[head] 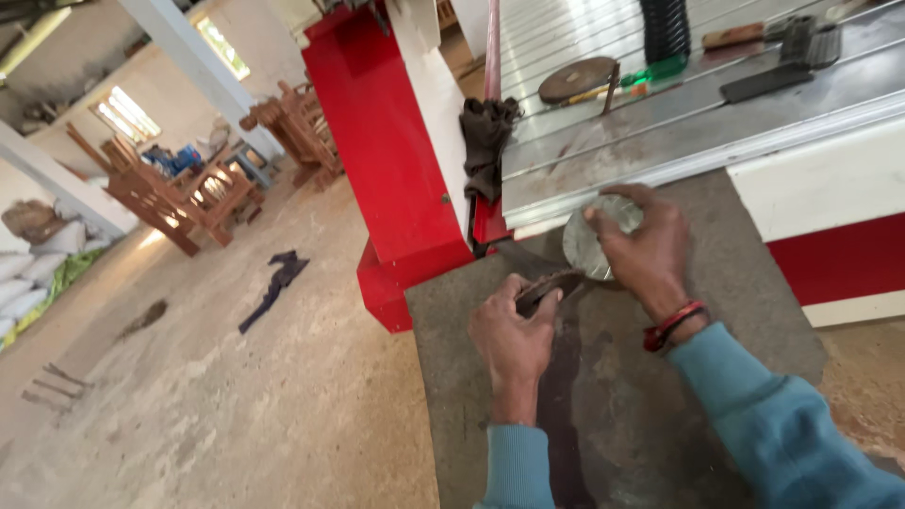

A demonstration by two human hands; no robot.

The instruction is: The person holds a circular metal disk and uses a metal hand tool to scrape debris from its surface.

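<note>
My right hand (pixel 644 247) grips a round, flat metal disc (pixel 594 240) by its rim, held just in front of the edge of a grey metal machine table (pixel 660 132). My left hand (pixel 512 332) pinches the top end of a long dark flat strip (pixel 558 396) that runs down toward me over a grey stone slab (pixel 754 283). The strip's upper end (pixel 549 286) reaches up to the lower edge of the disc. Both sleeves are teal, and a red band circles my right wrist.
A red and white machine frame (pixel 386 160) stands behind the slab, with a dark rag (pixel 487 141) hanging on it. On the machine table lie a round disc (pixel 577 79), a black ribbed hose (pixel 666 28) and small tools. Wooden furniture frames (pixel 189 193) and sacks (pixel 28 264) stand far left.
</note>
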